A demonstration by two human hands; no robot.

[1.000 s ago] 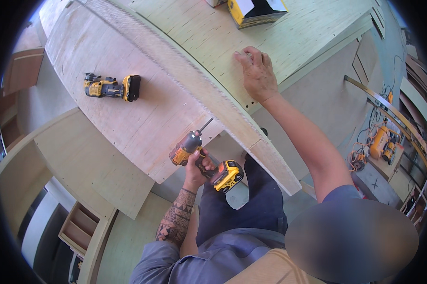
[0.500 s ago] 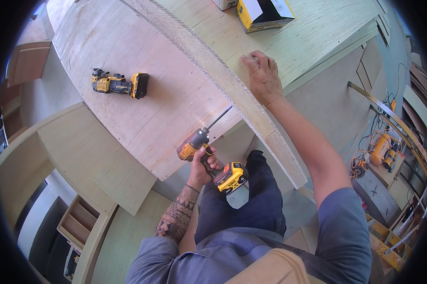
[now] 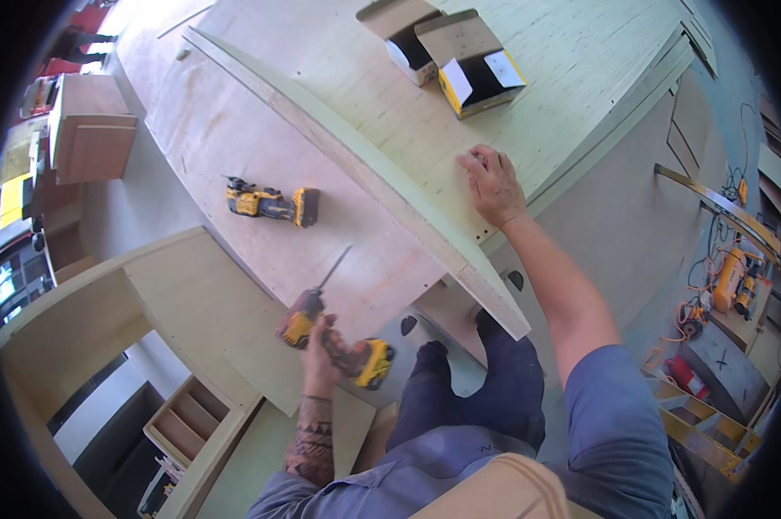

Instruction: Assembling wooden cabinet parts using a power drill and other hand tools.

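My left hand (image 3: 320, 353) is wrapped round the grip of a yellow-and-black cordless impact driver (image 3: 299, 323). A long thin bit points away from it over the pinkish panel, and the tool is smeared by motion. My right hand (image 3: 498, 186) is closed, its fingers curled together low over the pale plywood panel (image 3: 572, 86). Something small may be at the fingertips, but I cannot make it out. Between my hands a long plywood board (image 3: 347, 147) stands on edge. Left of it, a cordless oscillating multi-tool (image 3: 268, 205) lies on the pinkish panel (image 3: 209, 121).
Two opened cardboard boxes, one yellow and black (image 3: 479, 86), one paler (image 3: 410, 59), sit beyond my right hand. A curved plywood cabinet (image 3: 174, 303) borders the left. Cords and an orange tank (image 3: 729, 278) occupy the floor at right, beyond a metal strip (image 3: 710, 203).
My left hand has swung the impact driver left and toward me, away from the upright board. The view has shifted, showing more of the boxes. My right hand stays by the plywood, its fingers more curled.
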